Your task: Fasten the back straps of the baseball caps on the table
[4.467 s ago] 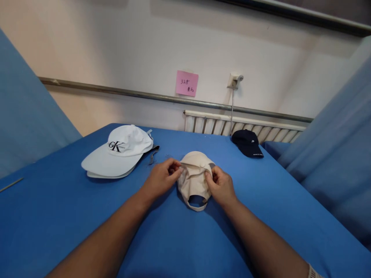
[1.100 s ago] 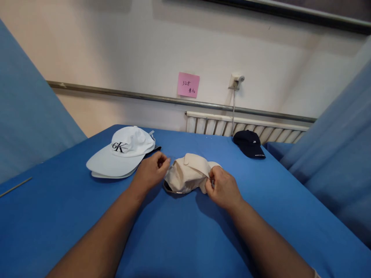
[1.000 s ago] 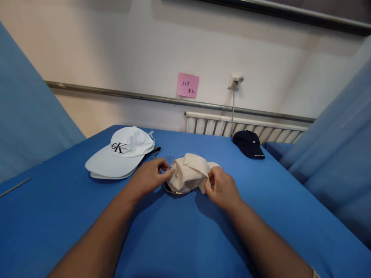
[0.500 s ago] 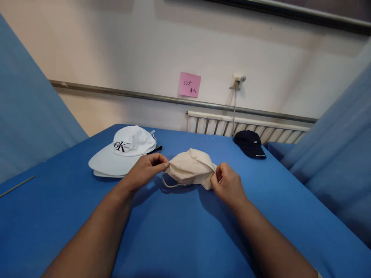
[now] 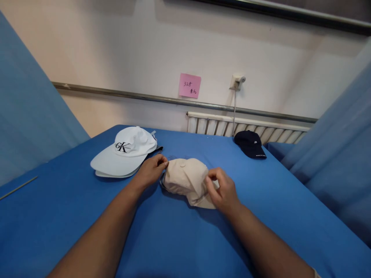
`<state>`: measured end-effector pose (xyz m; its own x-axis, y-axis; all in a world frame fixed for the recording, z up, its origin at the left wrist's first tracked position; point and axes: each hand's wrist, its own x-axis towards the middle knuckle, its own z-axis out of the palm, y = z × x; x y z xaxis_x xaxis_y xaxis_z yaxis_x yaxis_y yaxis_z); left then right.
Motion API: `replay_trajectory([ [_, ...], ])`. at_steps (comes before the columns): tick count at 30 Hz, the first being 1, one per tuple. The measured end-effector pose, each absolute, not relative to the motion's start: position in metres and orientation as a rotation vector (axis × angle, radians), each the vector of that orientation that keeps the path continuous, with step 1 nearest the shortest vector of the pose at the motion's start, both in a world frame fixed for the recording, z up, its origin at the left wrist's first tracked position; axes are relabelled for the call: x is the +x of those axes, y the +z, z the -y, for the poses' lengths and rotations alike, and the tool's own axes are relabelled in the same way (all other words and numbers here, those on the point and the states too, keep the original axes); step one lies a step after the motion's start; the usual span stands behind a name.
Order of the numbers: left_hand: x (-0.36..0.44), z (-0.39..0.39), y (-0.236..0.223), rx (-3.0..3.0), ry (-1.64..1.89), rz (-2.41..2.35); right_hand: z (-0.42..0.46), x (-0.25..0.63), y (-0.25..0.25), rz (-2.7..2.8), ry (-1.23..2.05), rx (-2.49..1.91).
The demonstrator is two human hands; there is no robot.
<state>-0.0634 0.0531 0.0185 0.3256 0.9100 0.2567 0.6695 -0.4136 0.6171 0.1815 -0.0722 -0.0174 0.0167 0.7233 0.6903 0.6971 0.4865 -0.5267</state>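
Observation:
A beige baseball cap sits in the middle of the blue surface, crown up, its brim pointing right toward me and its crown a little creased. My left hand pinches the left side of the crown between thumb and fingers. At the right side of the crown, above the brim, my right hand has thumb and forefinger closed on the fabric; its other fingers are curled and partly hide the brim. Just left of my left hand lies a white cap with dark letters, stacked on another cap whose brim shows below.
A dark navy cap lies at the back right of the blue-covered table. Along the left edge is a thin stick. Blue curtains hang on both sides. Behind stand a white radiator and a wall with a pink note.
The beige cap has come down toward me and opened from a flattened, folded look into a rounded crown, its brim now showing at right. Both hands moved slightly with it.

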Motion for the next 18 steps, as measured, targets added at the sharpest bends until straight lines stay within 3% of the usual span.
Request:
replay_trajectory([
  [8, -0.057, -0.024, 0.042, 2.244, 0.885, -1.200, 0.018, 0.216, -0.061, 1.431, 0.114, -1.734],
  [13, -0.056, -0.011, 0.052, 2.502, 0.624, -0.871, 0.016, 0.218, -0.069, 1.477, 0.061, -1.809],
  [18, -0.049, -0.016, 0.041, 2.598, 0.728, -0.901, 0.020, 0.217, -0.062, 1.551, -0.011, -1.833],
])
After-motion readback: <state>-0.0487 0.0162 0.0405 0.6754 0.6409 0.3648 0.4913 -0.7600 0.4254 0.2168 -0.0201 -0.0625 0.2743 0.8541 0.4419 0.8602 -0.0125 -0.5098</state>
